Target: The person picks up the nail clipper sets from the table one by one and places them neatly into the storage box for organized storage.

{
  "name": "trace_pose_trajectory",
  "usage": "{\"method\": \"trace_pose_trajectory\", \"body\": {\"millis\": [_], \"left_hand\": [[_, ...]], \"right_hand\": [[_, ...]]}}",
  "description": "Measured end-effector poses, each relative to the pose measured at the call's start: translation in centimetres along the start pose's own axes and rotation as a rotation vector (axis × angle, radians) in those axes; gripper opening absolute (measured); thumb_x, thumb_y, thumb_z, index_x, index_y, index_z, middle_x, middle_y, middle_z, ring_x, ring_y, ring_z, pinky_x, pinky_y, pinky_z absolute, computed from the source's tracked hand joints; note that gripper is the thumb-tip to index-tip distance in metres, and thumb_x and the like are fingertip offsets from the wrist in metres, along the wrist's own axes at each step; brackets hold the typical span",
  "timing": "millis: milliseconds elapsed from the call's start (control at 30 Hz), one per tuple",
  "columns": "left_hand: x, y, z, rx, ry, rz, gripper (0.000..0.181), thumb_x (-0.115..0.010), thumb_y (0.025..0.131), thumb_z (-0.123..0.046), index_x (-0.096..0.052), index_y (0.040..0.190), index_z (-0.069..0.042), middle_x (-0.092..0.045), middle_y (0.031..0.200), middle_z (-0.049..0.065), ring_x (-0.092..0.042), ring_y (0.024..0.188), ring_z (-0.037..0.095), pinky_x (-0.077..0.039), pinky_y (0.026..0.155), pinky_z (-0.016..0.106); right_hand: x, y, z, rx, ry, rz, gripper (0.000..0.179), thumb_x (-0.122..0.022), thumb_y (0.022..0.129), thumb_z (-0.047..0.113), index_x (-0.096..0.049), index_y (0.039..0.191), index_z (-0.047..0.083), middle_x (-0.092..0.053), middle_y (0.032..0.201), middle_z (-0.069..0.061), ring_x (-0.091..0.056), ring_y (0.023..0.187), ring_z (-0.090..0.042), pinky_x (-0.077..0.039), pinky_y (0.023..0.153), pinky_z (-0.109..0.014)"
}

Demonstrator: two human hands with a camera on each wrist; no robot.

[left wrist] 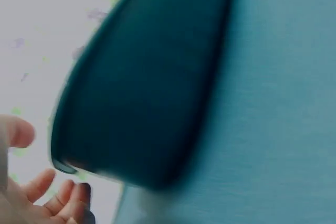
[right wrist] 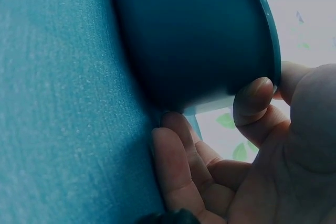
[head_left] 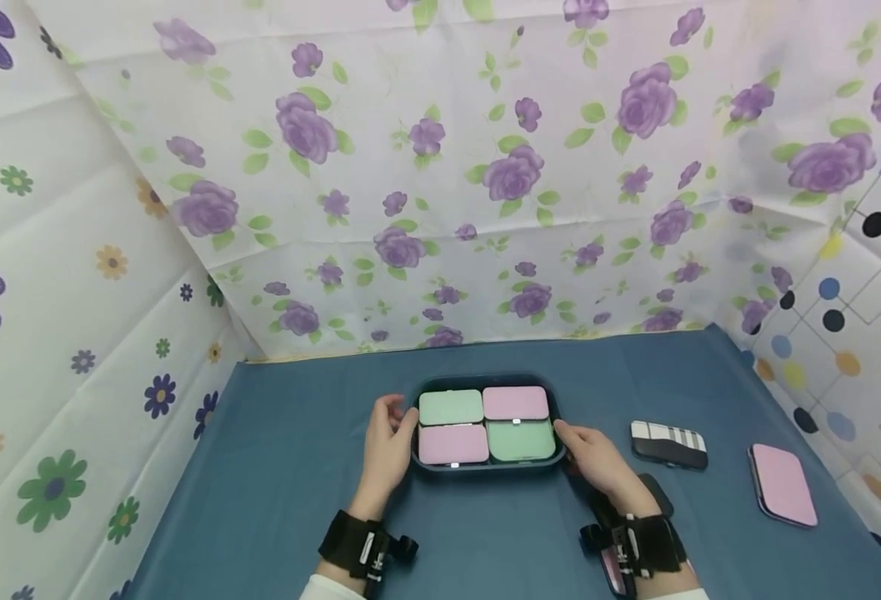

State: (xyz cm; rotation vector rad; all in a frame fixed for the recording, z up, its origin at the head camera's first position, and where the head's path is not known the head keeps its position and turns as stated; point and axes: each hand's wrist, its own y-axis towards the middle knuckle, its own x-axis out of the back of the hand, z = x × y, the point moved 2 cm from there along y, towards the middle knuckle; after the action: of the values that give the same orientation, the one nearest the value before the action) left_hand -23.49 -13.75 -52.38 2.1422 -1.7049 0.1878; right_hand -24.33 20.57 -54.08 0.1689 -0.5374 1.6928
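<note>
Tray [head_left: 500, 470], dark teal and round-cornered, at the middle of a blue tabletop [head_left: 305, 500], with 1 hand at each end. It contains 4 flat cases in 2 rows: a mint-green case [head_left: 451, 407] at far left, a pink case [head_left: 516, 402] at far right, a second pink case [head_left: 453, 444] at near left and a green case [head_left: 521, 440] at near right. The right hand [head_left: 598, 458] pinches the rim at the right end, with 1 digit over the edge and another against the outer wall; its remaining fingers lie low, beside the base. The left hand [head_left: 386, 450] is loosely spread at the left end; the left wrist view shows its thumb and fingers parted, with a gap between them and the tray.

To the right of the tray lie a black-and-white striped case [head_left: 668, 444] and, further right, a third pink case [head_left: 783, 485]. A dark flat object [head_left: 658, 493] and a pink-faced object [head_left: 614, 568] are partly hidden by the right forearm. Each wrist bears a black strap [head_left: 352, 546]. A white backdrop [head_left: 440, 217] with purple roses rises behind the table.
</note>
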Motion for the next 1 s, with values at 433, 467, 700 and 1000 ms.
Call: {"method": "trace_pose_trajectory", "body": {"millis": [433, 467, 700, 1000], "left_hand": [[-1.5, -1.8, 2.9, 0.221, -0.184, 0.038, 0.044, -0.054, 0.113, -0.035, -0.052, 0.080, -0.007, -0.045, 0.061, 0.003, -0.045, 0.051, 0.017, -0.041, 0.053, 0.031], [-1.5, -1.9, 3.0, 0.231, -0.196, 0.046, 0.048, -0.055, 0.113, -0.035, -0.049, 0.074, -0.008, -0.045, 0.059, 0.003, -0.044, 0.050, 0.016, -0.040, 0.052, 0.030], [-1.6, -1.6, 3.6, 0.276, -0.379, 0.112, 0.053, -0.058, 0.111, -0.037, -0.041, 0.069, -0.010, -0.041, 0.059, 0.000, -0.040, 0.049, 0.012, -0.033, 0.048, 0.024], [-0.9, -1.7, 4.0, 0.254, -0.431, 0.112, 0.051, -0.060, 0.110, -0.027, -0.038, 0.072, -0.003, -0.038, 0.060, 0.001, -0.040, 0.050, 0.014, -0.033, 0.050, 0.025]], "right_hand": [[0.0, -0.4, -0.9, -0.011, 0.007, -0.025, 0.062, -0.047, 0.110, 0.061, -0.051, 0.078, 0.009, -0.048, 0.072, -0.006, -0.050, 0.070, -0.024, -0.052, 0.075, -0.038], [0.0, -0.5, -0.9, -0.012, 0.007, -0.024, 0.063, -0.047, 0.110, 0.062, -0.051, 0.078, 0.009, -0.049, 0.072, -0.006, -0.051, 0.070, -0.024, -0.052, 0.075, -0.038], [0.2, -0.5, -0.7, -0.009, -0.015, -0.041, 0.063, -0.047, 0.109, 0.064, -0.051, 0.078, 0.009, -0.049, 0.073, -0.006, -0.050, 0.071, -0.024, -0.052, 0.073, -0.038], [-0.3, -0.2, -0.6, 0.015, 0.008, -0.020, 0.064, -0.048, 0.109, 0.065, -0.053, 0.080, 0.008, -0.051, 0.075, -0.007, -0.050, 0.068, -0.023, -0.053, 0.073, -0.038]]}}
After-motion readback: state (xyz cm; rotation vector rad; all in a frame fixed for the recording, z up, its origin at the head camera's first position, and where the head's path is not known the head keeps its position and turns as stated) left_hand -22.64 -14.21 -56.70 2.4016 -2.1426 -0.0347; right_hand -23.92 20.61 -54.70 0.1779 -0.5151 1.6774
